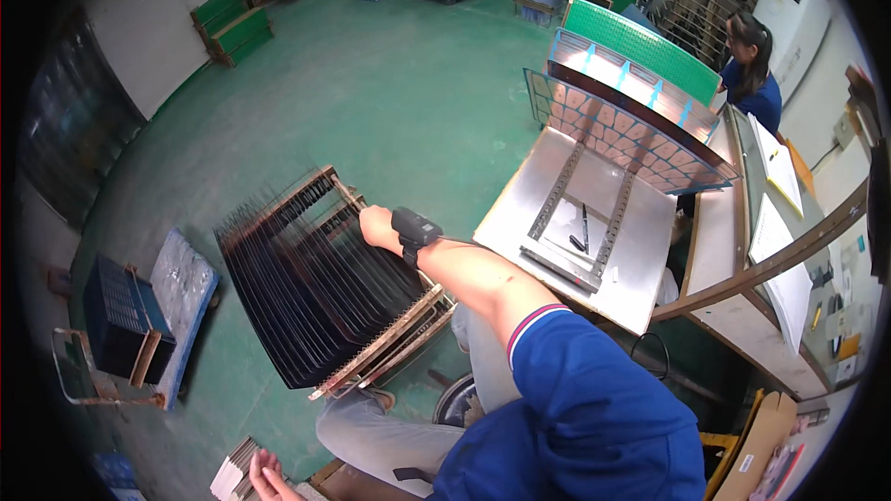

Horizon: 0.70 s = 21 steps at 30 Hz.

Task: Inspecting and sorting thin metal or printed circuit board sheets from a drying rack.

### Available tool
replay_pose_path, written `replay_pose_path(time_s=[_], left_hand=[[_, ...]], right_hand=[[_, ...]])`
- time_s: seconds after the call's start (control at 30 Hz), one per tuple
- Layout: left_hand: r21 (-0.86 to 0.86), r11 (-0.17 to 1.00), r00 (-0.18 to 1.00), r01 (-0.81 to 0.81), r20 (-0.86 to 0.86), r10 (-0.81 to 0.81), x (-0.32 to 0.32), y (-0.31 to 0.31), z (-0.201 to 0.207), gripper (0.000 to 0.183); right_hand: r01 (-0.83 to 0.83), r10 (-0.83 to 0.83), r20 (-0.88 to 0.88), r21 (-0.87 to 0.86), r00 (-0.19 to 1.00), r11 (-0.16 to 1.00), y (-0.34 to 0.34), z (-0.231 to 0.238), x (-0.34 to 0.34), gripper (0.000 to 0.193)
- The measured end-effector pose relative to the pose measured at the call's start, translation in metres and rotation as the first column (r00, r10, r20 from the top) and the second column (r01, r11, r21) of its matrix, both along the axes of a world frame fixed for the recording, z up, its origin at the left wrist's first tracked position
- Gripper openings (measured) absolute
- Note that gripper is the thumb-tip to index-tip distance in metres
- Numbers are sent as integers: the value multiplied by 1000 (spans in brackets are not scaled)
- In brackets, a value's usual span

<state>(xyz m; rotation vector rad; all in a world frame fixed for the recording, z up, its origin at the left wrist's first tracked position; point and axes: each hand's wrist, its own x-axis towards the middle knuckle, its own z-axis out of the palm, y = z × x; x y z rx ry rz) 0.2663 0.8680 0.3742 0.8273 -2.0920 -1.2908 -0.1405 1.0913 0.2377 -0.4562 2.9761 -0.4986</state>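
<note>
The right hand (377, 225) reaches forward and down to a slotted rack (371, 366) that stands on the green floor (390, 83) in front of the person. The rack holds a row of thin dark panels (306, 288) set on edge, one behind the other, and the hand rests at the top edge of the panels at the far right end of the row. Its fingers curl over that edge and out of sight — whether they pinch a panel or only touch it, I cannot tell. A black device (414, 226) is strapped to the wrist, and a blue sleeve (585, 399) covers the upper arm.

The left hand (264, 478) sits low at the bottom edge of the view, fingers loosely together and slightly bent, touching a small stack of pale sheets (232, 478).

To the right of the rack stands a tilted metal table (640, 269) with two slotted rails on it, and a pen-like thing (585, 227) lies between them. Behind the table lean a copper-patterned board (631, 144) and a green board (640, 46). To the left, a dark crate (121, 315) sits on a low cart. Another person (752, 74) in blue stands at the far right, well apart from the rack.
</note>
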Motion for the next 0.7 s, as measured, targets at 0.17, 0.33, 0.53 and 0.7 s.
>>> replay_pose_path(time_s=[0.17,0.33,0.53,0.7], left_hand=[[90,994,998,63,-11,-62,-7,-6,-25,26],[193,946,960,261,-159,-233,-30,-30,-77,30],[245,927,952,284,-191,-241,-40,-22,-85,32],[239,912,942,334,-113,-316,-47,-12,-82,27]], right_hand=[[-24,15,-60,-157,998,987,6,93,-1,15],[-209,337,-350,355,874,911,62,264,-11,22],[-101,137,-606,93,784,990,218,329,83,31],[268,-229,-771,-79,594,960,288,318,206,25]])
